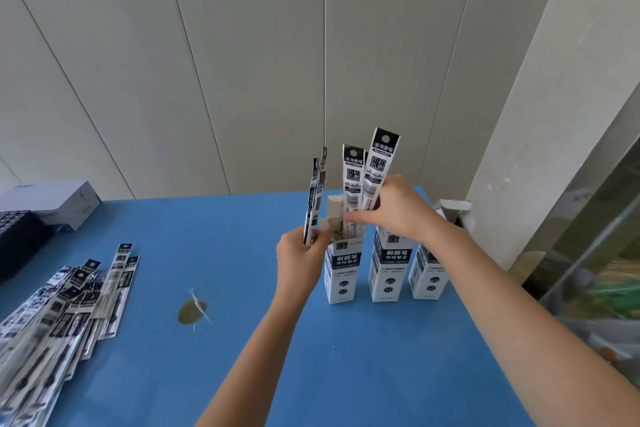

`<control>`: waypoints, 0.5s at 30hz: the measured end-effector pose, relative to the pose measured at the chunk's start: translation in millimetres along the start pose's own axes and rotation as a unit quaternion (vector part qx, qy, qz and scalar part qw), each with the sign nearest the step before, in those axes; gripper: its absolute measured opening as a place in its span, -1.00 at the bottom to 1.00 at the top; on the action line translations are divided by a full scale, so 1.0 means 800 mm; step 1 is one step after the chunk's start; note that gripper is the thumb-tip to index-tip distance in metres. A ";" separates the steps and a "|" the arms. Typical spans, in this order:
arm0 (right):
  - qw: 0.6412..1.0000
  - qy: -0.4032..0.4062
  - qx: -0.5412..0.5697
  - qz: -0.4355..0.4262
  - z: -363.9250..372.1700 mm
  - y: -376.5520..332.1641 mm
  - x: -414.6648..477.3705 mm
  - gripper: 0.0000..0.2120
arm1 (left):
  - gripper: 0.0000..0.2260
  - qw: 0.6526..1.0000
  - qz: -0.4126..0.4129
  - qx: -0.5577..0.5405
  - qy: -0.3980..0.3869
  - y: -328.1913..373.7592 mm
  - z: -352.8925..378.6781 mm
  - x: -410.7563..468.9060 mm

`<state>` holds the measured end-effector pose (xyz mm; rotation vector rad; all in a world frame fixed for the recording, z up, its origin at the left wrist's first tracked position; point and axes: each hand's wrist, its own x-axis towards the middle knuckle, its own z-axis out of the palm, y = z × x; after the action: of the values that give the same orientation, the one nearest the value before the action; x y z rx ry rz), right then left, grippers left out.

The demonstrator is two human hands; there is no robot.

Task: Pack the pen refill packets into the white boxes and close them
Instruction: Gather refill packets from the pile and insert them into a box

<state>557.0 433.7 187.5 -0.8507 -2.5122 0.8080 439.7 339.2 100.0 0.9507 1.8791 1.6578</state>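
The open box [342,267] stands upright on the blue tabletop [225,246] with its top flaps [334,210] raised. Neither hand steadies it. The right hand [398,211] pinches two upright packets [379,163] directly above it. The shorter-looking one seems to dip into its mouth, and the lower end of the other is hidden behind the fingers. The left hand [299,258], just left of the open box, grips a few spare packets [313,204] seen edge-on.

The likeliest trouble is tipping. The open box is tall and narrow, so a packet catching on a flap or pushed in at a slant could topple it. The right wrist hangs over the middle box [389,267], just right of the open box, and a downward push could knock that one into the third box [426,276] further right, whose flap is also up. Whether the middle box is closed cannot be told. The spare packets, held only near their bottoms, could fan out or slip.

More packets lie in a loose pile [62,308] well to the left of the open box.

Each box front reads 刷题笔 over 中性替芯 on a dark band, with round marks below. The packets carry a dark header with a hole, a square code and a barcode, but their small print is too blurred to read.
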 end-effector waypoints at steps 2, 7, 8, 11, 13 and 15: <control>1.000 0.006 0.029 -0.004 -0.001 -0.003 0.000 -0.72 | -0.64 1.000 0.007 0.001 -0.011 -0.001 -0.005 -0.004; 1.000 -0.009 0.026 0.000 0.011 -0.001 0.001 -0.69 | -0.66 0.999 -0.003 -0.019 -0.033 0.001 -0.017 -0.010; 1.000 -0.006 0.019 0.005 0.014 0.000 0.002 -0.66 | -0.65 0.999 -0.002 -0.020 -0.037 0.001 -0.019 -0.011; 1.000 -0.015 0.003 -0.002 0.018 -0.002 0.002 -0.65 | -0.64 0.999 0.001 -0.020 -0.045 0.000 -0.023 -0.012; 0.999 -0.033 -0.012 -0.002 0.022 -0.007 0.002 -0.67 | -0.63 0.998 -0.001 -0.023 -0.052 0.001 -0.023 -0.014; 0.999 -0.040 -0.023 0.007 0.027 -0.006 0.004 -0.75 | -0.63 0.998 -0.003 -0.026 -0.055 0.002 -0.024 -0.016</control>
<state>541.9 424.1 174.7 -0.8682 -2.6063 0.8060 434.6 316.8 103.3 0.9930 1.7558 1.6085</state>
